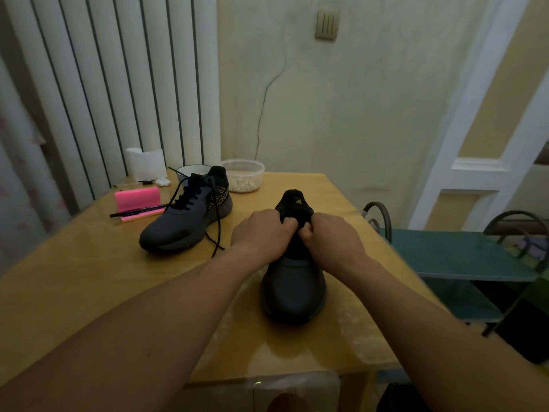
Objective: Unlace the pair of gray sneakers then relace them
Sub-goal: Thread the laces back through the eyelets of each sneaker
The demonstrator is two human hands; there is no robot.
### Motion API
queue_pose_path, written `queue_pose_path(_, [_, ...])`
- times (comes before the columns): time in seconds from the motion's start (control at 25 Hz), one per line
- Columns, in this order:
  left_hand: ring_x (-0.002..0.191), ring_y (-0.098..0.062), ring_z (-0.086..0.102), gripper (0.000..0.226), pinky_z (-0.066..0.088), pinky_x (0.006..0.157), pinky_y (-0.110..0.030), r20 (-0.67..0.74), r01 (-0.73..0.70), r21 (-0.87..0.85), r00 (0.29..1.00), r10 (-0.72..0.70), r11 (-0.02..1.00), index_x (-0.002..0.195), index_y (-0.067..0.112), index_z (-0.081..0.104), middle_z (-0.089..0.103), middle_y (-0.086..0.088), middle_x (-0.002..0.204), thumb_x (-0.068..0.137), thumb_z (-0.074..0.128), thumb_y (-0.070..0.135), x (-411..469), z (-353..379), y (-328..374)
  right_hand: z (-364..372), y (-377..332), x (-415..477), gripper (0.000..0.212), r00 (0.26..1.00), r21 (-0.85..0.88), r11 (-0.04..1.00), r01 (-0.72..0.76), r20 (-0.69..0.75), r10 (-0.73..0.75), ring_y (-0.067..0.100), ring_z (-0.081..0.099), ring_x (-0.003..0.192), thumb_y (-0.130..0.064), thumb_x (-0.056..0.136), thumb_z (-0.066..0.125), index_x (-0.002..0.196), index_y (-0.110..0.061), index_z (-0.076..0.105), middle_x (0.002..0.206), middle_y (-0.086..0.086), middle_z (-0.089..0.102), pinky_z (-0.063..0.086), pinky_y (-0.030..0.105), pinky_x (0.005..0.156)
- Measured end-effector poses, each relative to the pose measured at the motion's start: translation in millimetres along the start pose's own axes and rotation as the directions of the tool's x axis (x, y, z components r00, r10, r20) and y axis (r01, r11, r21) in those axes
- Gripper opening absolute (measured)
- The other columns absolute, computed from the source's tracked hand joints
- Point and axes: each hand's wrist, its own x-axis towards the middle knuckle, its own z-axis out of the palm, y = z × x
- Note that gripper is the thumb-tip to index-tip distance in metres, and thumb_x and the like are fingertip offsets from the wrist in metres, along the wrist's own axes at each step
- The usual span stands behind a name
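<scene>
Working at the throat of the near sneaker (294,292), the left hand (264,233) and the right hand (335,236) sit side by side just below the tongue. Both have knuckles up and fingers curled inward, clenched on dark material there. Whether that material is lace or tongue edge cannot be told, as the hands cover the whole eyelet zone. This sneaker stands upright near the middle of the wooden table (89,278), toe toward the near edge and heel toward the far wall.

The far sneaker (184,221) stands to the left and farther back, toe pointing near-left. Its black lace (218,230) is threaded through the eyelets in crossed rows but is not tied. The free ends trail onto the tabletop toward the near sneaker.

Assessment of progress: neither shoe shows a finished bow. The far sneaker is either untied and awaiting unlacing, or relaced and awaiting a knot; the view does not settle which. The near sneaker's lacing is hidden, so the step in hand is judged only as lace work at its top eyelets.

Beyond the far sneaker sit a pink holder (138,197), a black pen (136,212) and a clear plastic container (243,175).
</scene>
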Motion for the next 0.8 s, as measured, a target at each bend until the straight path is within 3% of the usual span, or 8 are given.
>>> queue_pose_path(0.16, [0.076,-0.025,0.058,0.034,0.039,0.062,-0.035,-0.015,0.089,-0.112,0.996,-0.091,0.990,0.086,0.019,0.058,0.061,-0.004,0.085,0.097,0.042,0.048,-3.4,6.5,-1.6,-2.2,7.9,-0.4,0.030,1.000,0.059,0.998,-0.028,-0.012,0.028,0.023,0.058,0.066,-0.033,0.102,0.045,0.079,-0.017,0.054,0.074,0.003,0.059,0.042,0.035,0.054])
queue_pose_path(0.32, [0.087,-0.024,0.060,0.039,0.049,0.074,-0.039,0.068,0.088,-0.175,0.995,-0.077,0.981,0.107,0.022,0.054,0.063,-0.001,0.097,0.098,0.041,0.058,-4.7,6.6,-2.3,1.7,10.4,-2.3,0.032,0.996,0.152,0.985,-0.084,0.013,0.083,0.023,0.061,0.069,-0.039,0.101,0.044,0.082,-0.017,0.058,0.076,0.004,0.062,0.049,0.038,0.060])
queue_pose_path(0.44, [0.092,-0.024,0.061,0.043,0.052,0.080,-0.041,0.084,0.077,-0.100,0.994,-0.069,0.992,0.115,0.023,0.053,0.063,0.001,0.102,0.099,0.043,0.061,2.5,3.4,0.5,-2.7,7.1,3.4,0.038,0.992,0.146,0.982,-0.116,0.067,0.107,0.022,0.063,0.069,-0.048,0.101,0.045,0.084,-0.017,0.058,0.077,0.004,0.065,0.044,0.034,0.057])
queue_pose_path(0.52, [0.091,-0.025,0.059,0.038,0.048,0.075,-0.040,0.049,0.058,-0.036,0.997,-0.057,0.998,0.115,0.022,0.052,0.060,0.000,0.101,0.102,0.040,0.055,2.7,5.7,3.4,-4.2,7.6,8.2,0.035,0.993,0.129,0.985,-0.111,0.063,0.104,0.023,0.061,0.070,-0.044,0.102,0.044,0.084,-0.016,0.056,0.079,0.005,0.063,0.040,0.034,0.056])
queue_pose_path(0.6, [0.086,-0.023,0.059,0.034,0.045,0.071,-0.038,0.032,0.064,-0.061,0.998,-0.063,0.996,0.112,0.022,0.051,0.059,0.001,0.097,0.103,0.038,0.052,0.1,9.4,2.7,1.7,11.5,7.0,0.031,0.992,0.247,0.961,-0.125,0.056,0.115,0.025,0.059,0.072,-0.034,0.102,0.044,0.085,-0.012,0.057,0.080,0.008,0.062,0.040,0.036,0.059])
queue_pose_path(0.72, [0.083,-0.021,0.058,0.032,0.047,0.073,-0.040,0.034,0.086,-0.143,0.996,-0.082,0.986,0.111,0.023,0.050,0.059,0.001,0.095,0.102,0.040,0.051,-3.3,13.8,-0.4,16.2,18.6,-4.4,0.032,0.979,0.589,0.785,-0.193,0.066,0.191,0.029,0.055,0.076,-0.027,0.104,0.044,0.091,-0.002,0.060,0.089,0.021,0.063,0.040,0.042,0.065])
queue_pose_path(0.8, [0.086,-0.025,0.059,0.031,0.048,0.075,-0.041,0.020,0.079,-0.151,0.997,-0.077,0.985,0.110,0.022,0.050,0.059,0.001,0.094,0.103,0.039,0.050,-4.2,14.0,0.9,19.9,19.6,-5.6,0.032,0.975,0.631,0.748,-0.206,0.072,0.208,0.030,0.055,0.077,-0.028,0.104,0.044,0.093,-0.003,0.060,0.092,0.021,0.062,0.040,0.042,0.066])
